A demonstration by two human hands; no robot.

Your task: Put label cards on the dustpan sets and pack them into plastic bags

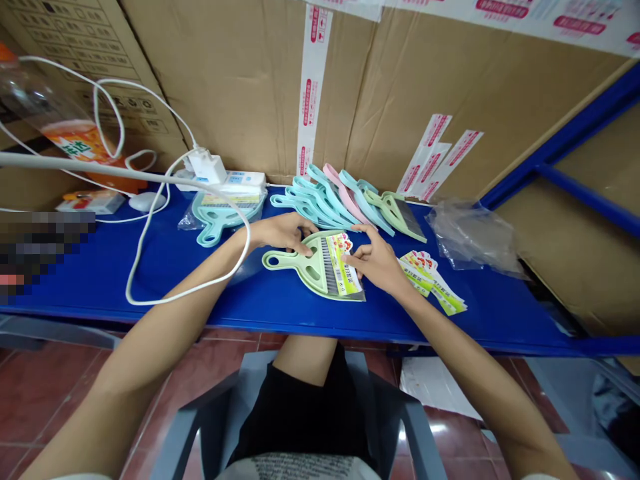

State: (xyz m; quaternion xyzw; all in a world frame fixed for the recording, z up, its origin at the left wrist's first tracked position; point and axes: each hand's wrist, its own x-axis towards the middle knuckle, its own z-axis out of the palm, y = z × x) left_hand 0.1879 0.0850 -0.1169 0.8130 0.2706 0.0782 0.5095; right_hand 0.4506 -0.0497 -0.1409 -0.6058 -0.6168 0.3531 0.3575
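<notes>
A pale green mini dustpan with a brush (311,268) nested on it lies on the blue table, its looped handle pointing left. My left hand (285,233) grips its upper edge, thumb over the green plastic and fingers curled. Over the grey bristles lies a yellow-green label card (345,263), upright along the pan's wide end. My right hand (375,259) pinches the card's right edge, with the index finger stretched towards the pan's top corner. Beside my right wrist, several more label cards (443,292) lie fanned out, partly hidden by the forearm.
Behind my hands, several blue, pink and green dustpan sets (345,197) overlap in a row. A bagged blue set (220,217) lies left, below a power strip (245,181). Clear plastic bags (475,233) lie right. A white cable (187,293) loops over my left forearm. An orange bottle (75,133) stands far left.
</notes>
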